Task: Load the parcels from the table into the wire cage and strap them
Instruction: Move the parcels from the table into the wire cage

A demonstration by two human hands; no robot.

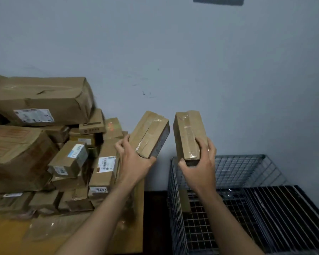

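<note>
Left hand point(134, 159) clasps left parcel point(149, 134) endwise, right hand point(199, 162) right parcel point(189, 135) at three o'clock; we judge both light, stiff, tape-slick

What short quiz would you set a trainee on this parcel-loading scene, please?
1. True or false: the left hand holds nothing.
2. Where is the taped parcel gripped by the right hand? A) lying on the floor; B) held in the air beside the wire cage; C) lying at the bottom of the cage.
3. Fill in: the pile of parcels waiting to be loaded sits on the ____.
Key: 1. False, it grips a second taped parcel. 2. B. 3. table.
</note>
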